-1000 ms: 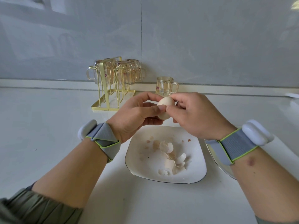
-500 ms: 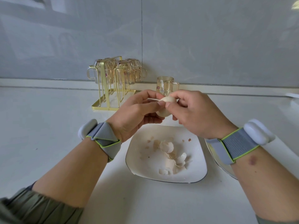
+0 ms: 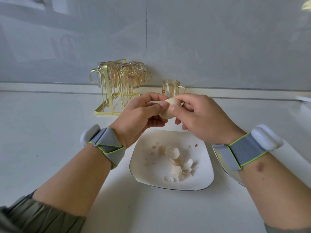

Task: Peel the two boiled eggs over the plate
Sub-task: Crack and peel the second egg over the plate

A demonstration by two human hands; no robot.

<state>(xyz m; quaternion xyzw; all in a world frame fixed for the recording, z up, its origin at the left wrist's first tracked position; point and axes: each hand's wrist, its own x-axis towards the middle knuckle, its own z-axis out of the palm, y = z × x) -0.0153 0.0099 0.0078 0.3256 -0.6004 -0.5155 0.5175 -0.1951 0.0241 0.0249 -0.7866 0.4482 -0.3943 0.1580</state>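
Egg (image 3: pixel 170 109) gripped by left hand (image 3: pixel 138 117) and right hand (image 3: pixel 200 118), above plate (image 3: pixel 144 167) far edge.

We see open white counter (image 3: pixel 42 135) across the left of the frame and along the bottom centre, where a hand could pass freely. At upper centre the gold cup rack (image 3: pixel 116 86) and 1 lone glass cup (image 3: pixel 170 87) block the way against the wall. The shell-strewn plate (image 3: pixel 144 172) fills the lower centre, with a second dish (image 3: pixel 223 167) just beside it at right.
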